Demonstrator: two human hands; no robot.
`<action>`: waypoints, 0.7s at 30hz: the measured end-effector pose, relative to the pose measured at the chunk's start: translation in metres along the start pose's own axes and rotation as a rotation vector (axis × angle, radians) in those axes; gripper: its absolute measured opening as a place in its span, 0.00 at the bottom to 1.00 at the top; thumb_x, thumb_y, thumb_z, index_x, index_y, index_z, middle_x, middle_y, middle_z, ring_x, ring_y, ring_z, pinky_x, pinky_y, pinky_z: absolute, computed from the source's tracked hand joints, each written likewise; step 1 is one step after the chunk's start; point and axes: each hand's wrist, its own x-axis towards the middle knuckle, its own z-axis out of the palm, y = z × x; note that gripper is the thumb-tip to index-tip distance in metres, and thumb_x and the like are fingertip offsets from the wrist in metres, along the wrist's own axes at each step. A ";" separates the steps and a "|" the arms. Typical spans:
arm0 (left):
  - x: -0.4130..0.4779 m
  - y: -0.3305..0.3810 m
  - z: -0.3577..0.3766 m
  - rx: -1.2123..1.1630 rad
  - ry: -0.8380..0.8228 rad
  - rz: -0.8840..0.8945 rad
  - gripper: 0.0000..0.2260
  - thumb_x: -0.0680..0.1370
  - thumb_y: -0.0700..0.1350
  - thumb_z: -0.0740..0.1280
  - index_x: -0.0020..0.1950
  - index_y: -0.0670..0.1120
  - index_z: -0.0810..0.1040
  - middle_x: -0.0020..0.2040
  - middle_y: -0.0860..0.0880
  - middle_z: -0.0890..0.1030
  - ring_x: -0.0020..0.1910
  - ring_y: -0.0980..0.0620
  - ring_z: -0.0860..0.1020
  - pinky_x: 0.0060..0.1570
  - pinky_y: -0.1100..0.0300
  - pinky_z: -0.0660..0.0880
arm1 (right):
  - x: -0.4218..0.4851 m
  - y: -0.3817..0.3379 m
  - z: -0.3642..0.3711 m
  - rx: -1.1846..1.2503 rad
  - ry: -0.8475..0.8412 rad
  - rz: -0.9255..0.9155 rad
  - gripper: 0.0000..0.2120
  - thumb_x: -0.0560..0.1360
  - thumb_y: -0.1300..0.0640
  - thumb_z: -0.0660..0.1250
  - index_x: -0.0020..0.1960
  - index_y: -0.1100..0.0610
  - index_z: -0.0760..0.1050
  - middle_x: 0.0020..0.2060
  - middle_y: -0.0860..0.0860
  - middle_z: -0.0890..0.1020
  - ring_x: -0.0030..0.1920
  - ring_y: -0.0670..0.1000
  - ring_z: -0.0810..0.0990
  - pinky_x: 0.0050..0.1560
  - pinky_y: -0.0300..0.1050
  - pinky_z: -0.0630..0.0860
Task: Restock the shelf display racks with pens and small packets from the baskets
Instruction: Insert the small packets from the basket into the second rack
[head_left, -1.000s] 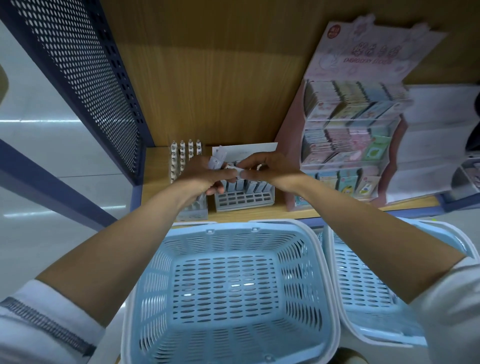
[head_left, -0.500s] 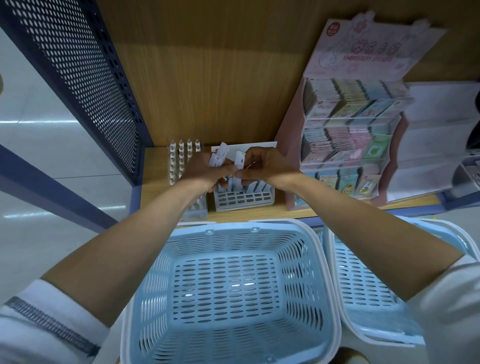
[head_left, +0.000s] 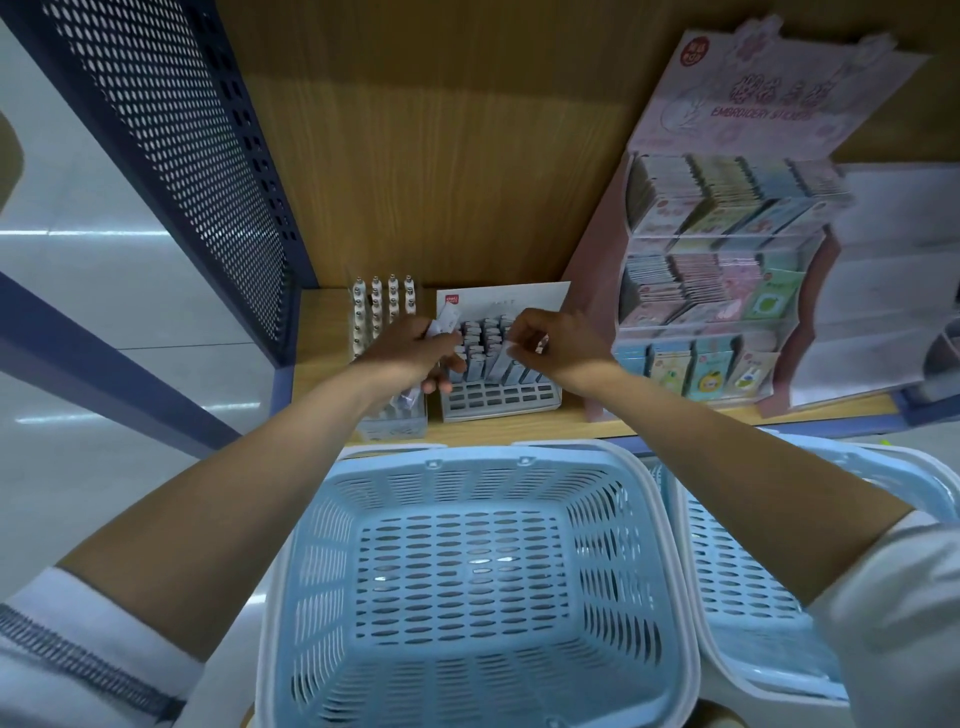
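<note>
A small white packet (head_left: 505, 353) was pinched between the thumb and fingertips of the right hand (head_left: 558, 345), poised just above the grey slotted rack (head_left: 498, 402) on the wooden shelf (head_left: 322, 332). The rack's rows already stood nearly full of like packets. At nine o'clock from it, the left hand (head_left: 410, 351) clasped a small sheaf of spare packets (head_left: 445, 318), fanned above its fingers. The step in hand looked to be feeding packets one at a time into the rack. The next move would call for lowering this packet edge-first into a free slot near the rack's right side, then drawing another from the left hand's sheaf. Both baskets showed only slotted floor in view, so the restocking seemed well along. At ten o'clock from the rack, white pens (head_left: 382, 306) stood upright in rows, with a clear pen holder (head_left: 392, 423) partly hidden under the left wrist. A white header card (head_left: 519, 299) rose at twelve o'clock. A pink sticker display stand (head_left: 727, 270) stood close at three o'clock, leaving the right hand little elbow room. A perforated blue metal panel (head_left: 171, 145) closed the shelf's left end. At six o'clock sat the near blue basket (head_left: 332, 545), with a second blue basket (head_left: 727, 571) just beside it at four o'clock.
</note>
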 end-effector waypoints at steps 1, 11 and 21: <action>-0.002 0.000 0.000 0.001 -0.031 0.015 0.08 0.82 0.41 0.60 0.58 0.40 0.74 0.41 0.45 0.83 0.33 0.49 0.78 0.31 0.58 0.70 | 0.000 0.002 0.004 -0.039 -0.007 0.008 0.05 0.75 0.54 0.70 0.48 0.54 0.78 0.42 0.49 0.84 0.39 0.45 0.79 0.39 0.30 0.71; -0.011 0.001 -0.008 0.004 -0.039 0.069 0.15 0.82 0.47 0.62 0.60 0.36 0.74 0.34 0.45 0.80 0.26 0.52 0.77 0.27 0.61 0.74 | 0.003 0.007 0.018 -0.225 0.016 -0.056 0.05 0.74 0.55 0.70 0.48 0.56 0.80 0.45 0.52 0.82 0.45 0.52 0.78 0.44 0.47 0.77; -0.005 -0.005 -0.008 0.049 0.013 0.091 0.14 0.81 0.49 0.65 0.50 0.37 0.76 0.23 0.51 0.74 0.20 0.54 0.70 0.22 0.62 0.66 | 0.003 0.004 0.021 -0.208 0.065 -0.088 0.05 0.74 0.56 0.71 0.47 0.58 0.81 0.43 0.54 0.81 0.45 0.54 0.78 0.43 0.47 0.75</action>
